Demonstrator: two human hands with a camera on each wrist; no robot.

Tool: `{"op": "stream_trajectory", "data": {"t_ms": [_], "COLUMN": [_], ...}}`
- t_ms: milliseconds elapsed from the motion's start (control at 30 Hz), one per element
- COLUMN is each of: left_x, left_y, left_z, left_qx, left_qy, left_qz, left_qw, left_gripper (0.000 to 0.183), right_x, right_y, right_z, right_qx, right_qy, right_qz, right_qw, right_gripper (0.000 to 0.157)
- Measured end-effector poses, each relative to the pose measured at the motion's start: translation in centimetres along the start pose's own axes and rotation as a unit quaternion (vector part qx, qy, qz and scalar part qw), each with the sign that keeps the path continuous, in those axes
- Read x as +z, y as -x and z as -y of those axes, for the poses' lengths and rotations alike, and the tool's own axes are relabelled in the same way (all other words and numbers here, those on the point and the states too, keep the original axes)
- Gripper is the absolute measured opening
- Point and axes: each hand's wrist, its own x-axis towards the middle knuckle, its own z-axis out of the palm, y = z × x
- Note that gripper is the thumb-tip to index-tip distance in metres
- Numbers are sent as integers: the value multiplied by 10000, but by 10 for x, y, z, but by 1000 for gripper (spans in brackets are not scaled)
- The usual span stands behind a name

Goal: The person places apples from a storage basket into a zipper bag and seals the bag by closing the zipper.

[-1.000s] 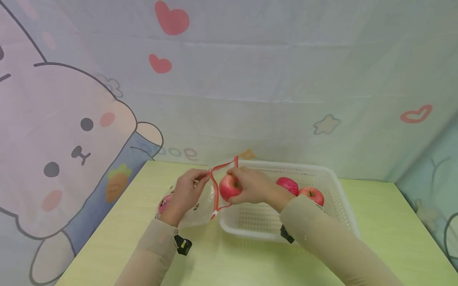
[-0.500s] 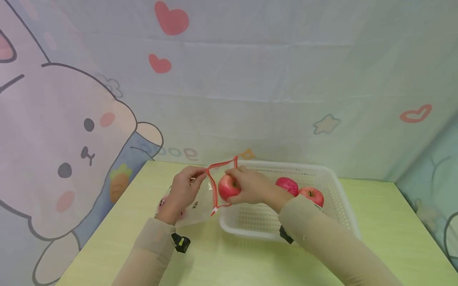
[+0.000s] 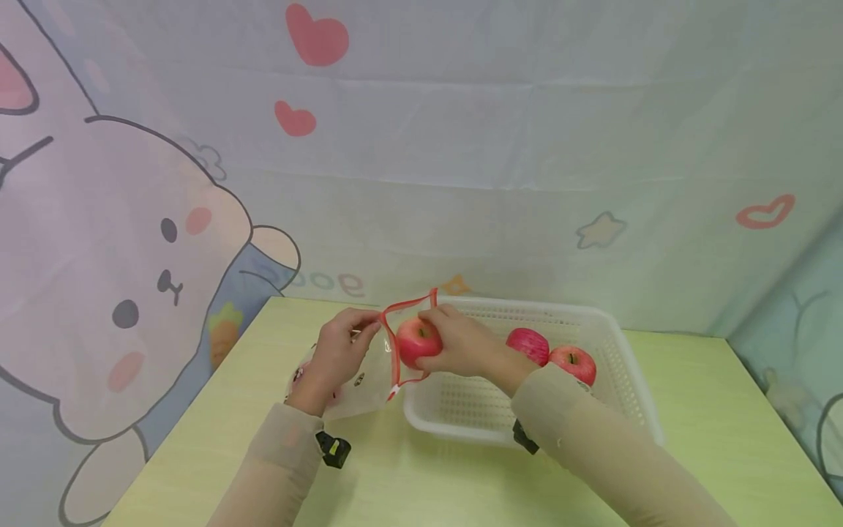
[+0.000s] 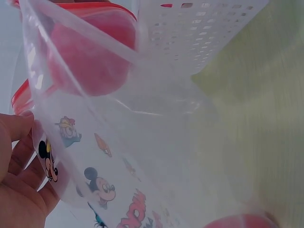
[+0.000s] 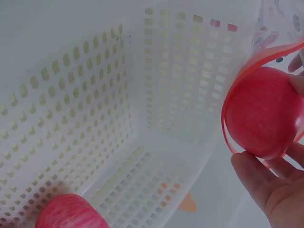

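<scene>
A clear zip bag (image 3: 365,388) with a red-edged mouth and cartoon prints lies tilted beside the basket, its mouth spread toward the right. My left hand (image 3: 337,359) pinches the rim of that mouth between thumb and fingers. In my right hand (image 3: 464,342) is a red apple (image 3: 413,342), gripped from the right and sitting within the bag's mouth. Through the film in the left wrist view, this apple (image 4: 90,61) shows just inside the red rim. Another red, rounded thing (image 4: 242,222) appears at the bag's lower end, mostly cut off by the frame.
A white perforated plastic basket (image 3: 454,430) stands right of the bag under my right forearm. Two apples lie in it, a darker one (image 3: 527,344) and a lighter one (image 3: 574,364). Behind the yellowish table (image 3: 217,439) hangs a printed cloth (image 3: 448,146).
The right hand has carried the apple slightly left, further into the bag's mouth, and the apple has turned a little. The left hand shifted slightly left with the rim, then stayed nearly still.
</scene>
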Motion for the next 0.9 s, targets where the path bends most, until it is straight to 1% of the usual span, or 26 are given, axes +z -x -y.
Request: {"op": "stream_trajectory", "data": {"t_ms": [167, 333, 733, 900], "left_x": [1, 1, 1, 1], "left_y": [0, 0, 1, 1], "left_z": [0, -1, -1, -2], "left_qx": [-22, -13, 119, 104], "left_qy": [-27, -9, -44, -82], "left_qz": [12, 24, 105, 160], "left_qw": [10000, 10000, 9999, 9998], "left_gripper": [21, 21, 21, 21], "right_x": [0, 1, 5, 5], "right_y": [-1, -2, -5, -5], "right_z": [3, 5, 5, 5], "right_qx": [109, 230, 398, 399], "right_qy": [-232, -389, -429, -565], "right_qz": [-78, -164, -373, -409], "right_qw": [9996, 9988, 9976, 9968], "right_gripper": [68, 67, 65, 59]}}
